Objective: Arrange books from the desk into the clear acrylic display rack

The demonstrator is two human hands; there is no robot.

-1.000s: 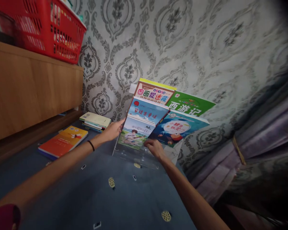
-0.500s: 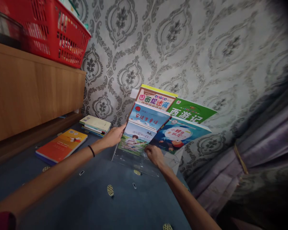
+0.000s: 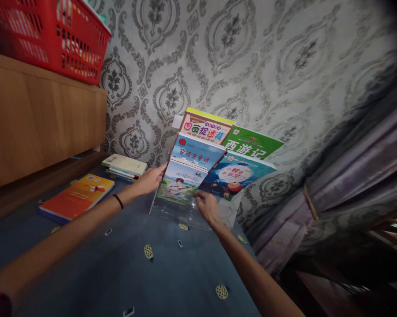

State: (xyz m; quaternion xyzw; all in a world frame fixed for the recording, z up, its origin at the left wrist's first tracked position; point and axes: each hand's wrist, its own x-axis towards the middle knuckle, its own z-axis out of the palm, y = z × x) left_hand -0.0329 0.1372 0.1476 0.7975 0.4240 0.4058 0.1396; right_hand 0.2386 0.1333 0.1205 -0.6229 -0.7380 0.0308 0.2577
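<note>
A clear acrylic book stand point(image 3: 181, 213) sits on the blue cloth surface against the patterned wall, with several children's books stepped in its tiers. My left hand point(image 3: 150, 178) grips the left edge of the front book point(image 3: 180, 187), which shows a child in a green field. My right hand point(image 3: 205, 204) pinches the same book's lower right corner. Behind it stand a blue book point(image 3: 194, 154), a dark blue book with a white circle point(image 3: 236, 176), a pink-lettered book point(image 3: 205, 127) and a green book point(image 3: 251, 145).
An orange book point(image 3: 76, 198) lies flat at the left, with a small stack of books point(image 3: 124, 166) behind it. A wooden cabinet point(image 3: 42, 119) carries a red basket point(image 3: 56, 35). Purple curtains point(image 3: 343, 185) hang at the right.
Both hands keep their hold on the front book, which has hardly moved. The view has swung slightly right and down, so everything sits a little further left in the picture.
</note>
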